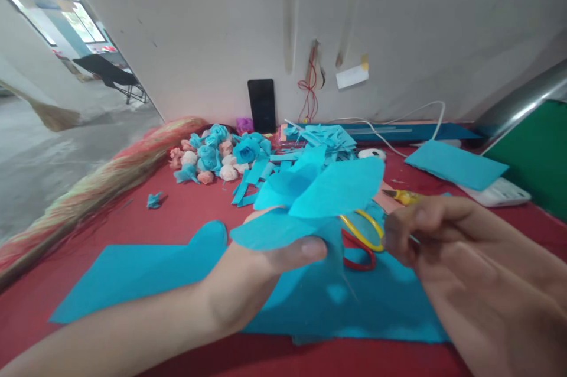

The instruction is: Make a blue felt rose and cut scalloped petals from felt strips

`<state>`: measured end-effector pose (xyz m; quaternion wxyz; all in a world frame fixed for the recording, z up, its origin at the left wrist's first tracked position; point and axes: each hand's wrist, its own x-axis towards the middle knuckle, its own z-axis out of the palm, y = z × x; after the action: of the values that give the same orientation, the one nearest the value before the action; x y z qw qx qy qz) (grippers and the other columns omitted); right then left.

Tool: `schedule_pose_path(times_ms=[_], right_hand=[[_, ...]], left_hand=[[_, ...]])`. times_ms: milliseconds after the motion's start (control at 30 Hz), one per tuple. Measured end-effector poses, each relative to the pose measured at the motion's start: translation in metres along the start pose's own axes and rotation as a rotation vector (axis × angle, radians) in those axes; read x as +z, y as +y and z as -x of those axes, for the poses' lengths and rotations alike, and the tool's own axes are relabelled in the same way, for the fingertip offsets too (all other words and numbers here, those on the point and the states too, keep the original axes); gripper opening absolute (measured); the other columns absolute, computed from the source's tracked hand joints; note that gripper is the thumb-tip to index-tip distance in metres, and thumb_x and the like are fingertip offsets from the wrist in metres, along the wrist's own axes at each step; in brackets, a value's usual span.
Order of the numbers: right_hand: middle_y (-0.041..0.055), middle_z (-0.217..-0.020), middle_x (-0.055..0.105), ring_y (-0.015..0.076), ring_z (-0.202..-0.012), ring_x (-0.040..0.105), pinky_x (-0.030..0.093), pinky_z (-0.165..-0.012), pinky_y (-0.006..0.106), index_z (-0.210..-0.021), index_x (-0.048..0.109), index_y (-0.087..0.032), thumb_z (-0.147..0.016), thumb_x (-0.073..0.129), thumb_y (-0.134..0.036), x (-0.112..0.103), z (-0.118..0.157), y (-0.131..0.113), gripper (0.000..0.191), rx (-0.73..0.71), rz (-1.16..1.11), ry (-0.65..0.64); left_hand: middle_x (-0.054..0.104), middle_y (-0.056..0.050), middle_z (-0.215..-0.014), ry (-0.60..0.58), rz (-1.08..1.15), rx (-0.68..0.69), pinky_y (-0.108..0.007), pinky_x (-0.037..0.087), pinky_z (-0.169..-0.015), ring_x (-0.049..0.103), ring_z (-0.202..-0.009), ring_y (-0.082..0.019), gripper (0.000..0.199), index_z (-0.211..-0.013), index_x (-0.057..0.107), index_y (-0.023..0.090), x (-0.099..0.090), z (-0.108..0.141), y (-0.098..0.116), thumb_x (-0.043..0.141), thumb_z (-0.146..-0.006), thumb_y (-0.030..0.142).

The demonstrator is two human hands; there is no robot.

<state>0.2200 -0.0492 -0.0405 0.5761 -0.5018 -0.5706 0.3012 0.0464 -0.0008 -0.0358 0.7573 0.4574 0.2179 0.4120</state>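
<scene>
My left hand is closed on a blue paper flower, with the thumb pressing at the base of its broad, spread petals. To the right my right hand is raised, its fingertips pinched together; whatever may lie between them is hidden. Just behind those fingers shows a yellow tube-like thing with a dark tip, and I cannot tell whether the hand touches it. Scissors with one yellow and one red handle lie between the hands, partly covered by the petals. Blue paper sheets spread beneath both hands on the red-covered table.
Blue and pink paper flowers are heaped at the back left, beside cut blue strips. A black phone leans against the wall. Folded blue paper rests on a white object at right. A fringed roll borders the left edge.
</scene>
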Motion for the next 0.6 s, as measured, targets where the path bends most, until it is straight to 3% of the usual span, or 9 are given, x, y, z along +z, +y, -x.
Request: schedule_pose_path(times_ms=[167,367,600], right_hand=[[-0.0029,-0.06,0.053,0.0113,-0.057,0.049,0.04,-0.048,0.019,-0.065,0.054,-0.026,-0.071,0.062,-0.05,-0.004,-0.021,0.003,0.026,0.183,-0.016,-0.007],[-0.0045,-0.058,0.048,0.0086,-0.055,0.042,0.036,-0.05,0.019,-0.071,0.052,-0.023,-0.076,0.059,-0.041,-0.014,-0.04,0.012,0.021,0.225,-0.112,-0.064],[-0.0015,-0.058,0.048,0.0102,-0.056,0.044,0.04,-0.05,0.019,-0.065,0.048,-0.022,-0.081,0.055,-0.037,-0.023,-0.046,0.014,0.023,0.344,-0.308,-0.206]], left_hand=[[0.069,0.003,-0.07,-0.007,0.062,0.064,-0.024,0.05,-0.08,0.063,-0.074,-0.014,0.015,-0.074,0.071,0.02,-0.002,-0.001,-0.004,0.074,-0.065,0.032],[0.068,0.008,-0.068,-0.061,0.124,-0.013,-0.017,0.05,-0.077,0.063,-0.073,-0.012,0.014,-0.072,0.069,0.027,-0.005,-0.002,-0.007,0.075,-0.062,0.035],[0.057,0.005,-0.054,0.118,0.035,-0.109,-0.02,0.048,-0.063,0.052,-0.059,-0.013,0.023,-0.057,0.065,0.024,-0.003,0.001,-0.001,0.081,-0.046,0.037]])
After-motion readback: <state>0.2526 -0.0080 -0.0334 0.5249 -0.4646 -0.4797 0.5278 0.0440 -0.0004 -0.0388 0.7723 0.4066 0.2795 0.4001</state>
